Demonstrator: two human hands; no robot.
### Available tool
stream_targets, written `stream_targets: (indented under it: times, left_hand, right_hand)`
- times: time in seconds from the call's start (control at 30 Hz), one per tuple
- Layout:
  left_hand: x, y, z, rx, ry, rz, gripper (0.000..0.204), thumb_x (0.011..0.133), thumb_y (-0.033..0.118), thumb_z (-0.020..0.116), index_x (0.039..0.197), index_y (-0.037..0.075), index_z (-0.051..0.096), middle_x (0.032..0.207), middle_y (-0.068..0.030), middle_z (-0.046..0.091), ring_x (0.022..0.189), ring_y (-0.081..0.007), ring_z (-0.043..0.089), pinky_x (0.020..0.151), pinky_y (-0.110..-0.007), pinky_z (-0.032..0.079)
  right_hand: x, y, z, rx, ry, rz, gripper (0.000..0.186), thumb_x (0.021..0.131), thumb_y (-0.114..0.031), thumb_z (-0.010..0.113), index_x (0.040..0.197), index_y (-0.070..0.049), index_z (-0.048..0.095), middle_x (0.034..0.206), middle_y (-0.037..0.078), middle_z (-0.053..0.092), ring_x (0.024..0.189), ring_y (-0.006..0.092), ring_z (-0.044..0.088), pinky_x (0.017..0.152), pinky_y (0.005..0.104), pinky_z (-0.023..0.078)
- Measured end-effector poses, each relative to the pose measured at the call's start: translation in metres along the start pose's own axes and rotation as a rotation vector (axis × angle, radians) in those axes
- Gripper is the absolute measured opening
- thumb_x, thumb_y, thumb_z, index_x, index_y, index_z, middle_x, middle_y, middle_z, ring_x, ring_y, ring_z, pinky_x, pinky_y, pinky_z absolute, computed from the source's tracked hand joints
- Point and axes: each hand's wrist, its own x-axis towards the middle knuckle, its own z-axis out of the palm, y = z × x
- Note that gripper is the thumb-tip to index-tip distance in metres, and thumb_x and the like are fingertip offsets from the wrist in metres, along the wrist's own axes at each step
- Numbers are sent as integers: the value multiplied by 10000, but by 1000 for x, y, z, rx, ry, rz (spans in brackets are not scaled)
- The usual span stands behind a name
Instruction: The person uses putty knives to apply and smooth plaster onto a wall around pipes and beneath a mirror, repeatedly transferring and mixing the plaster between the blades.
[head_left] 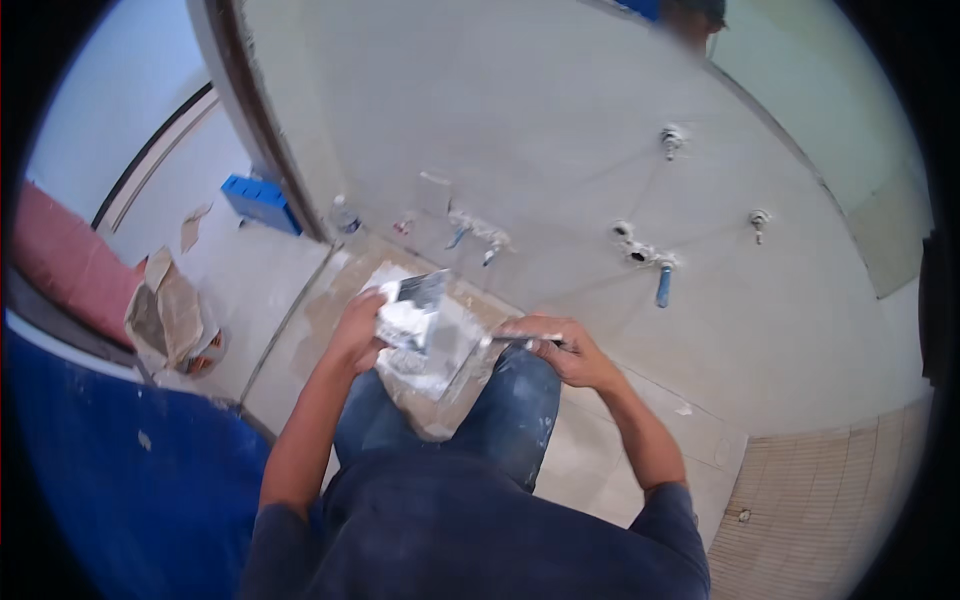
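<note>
My left hand [362,328] grips a broad metal putty knife [428,289], its blade loaded with white plaster [403,322]. Closed around a dark handle, my right hand [567,352] holds a second putty knife [492,341]; its blade appears nearly edge-on, pointing down and left, apart from the left one. Both tools are above a plaster-smeared brown sheet [432,424] on the floor between my knees. White smears cover the middle of that sheet. The handle in my left hand is hidden by my fingers.
Grey wall ahead carries capped pipe outlets [640,250] and a blue plug [664,287]. A clear bottle [346,215] stands by the corner, near a blue box [260,202]. An open paper bag [172,312] and blue sheeting [130,465] lie left. Part of a capped head [697,14] shows at the top.
</note>
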Motion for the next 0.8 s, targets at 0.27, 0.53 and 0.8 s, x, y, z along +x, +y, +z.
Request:
stream_targets:
  times: [0.27, 0.53, 0.8]
  left_hand:
    - [39, -105, -158, 143, 251, -26, 289, 1049, 181, 494, 1124, 11, 715, 1006, -113, 750, 883, -245, 752, 752, -408, 620]
    - [41, -179, -229, 24, 392, -164, 297, 1065, 286, 429, 1129, 143, 681, 923, -14, 738, 754, -174, 717, 497, -332, 500]
    - [50, -194, -244, -19, 359, -135, 340, 1068, 344, 415, 1192, 136, 653, 1009, -12, 755, 769, -185, 726, 493, -287, 474]
  right_hand:
    - [-42, -45, -21, 959, 948, 391, 421, 1062, -218, 670, 1403, 17, 595, 1245, 48, 698, 1116, 138, 656, 961, 323, 524]
    - [-79, -131, -204, -1658, 1069, 240, 646, 720, 121, 676, 1327, -94, 730, 1190, 115, 701, 1041, 317, 651, 885, 418, 549]
    - [-89, -80, -300, -2080, 762, 157, 573, 863, -96, 701, 1426, -196, 662, 1267, 16, 625, 1135, 213, 593, 984, 392, 486]
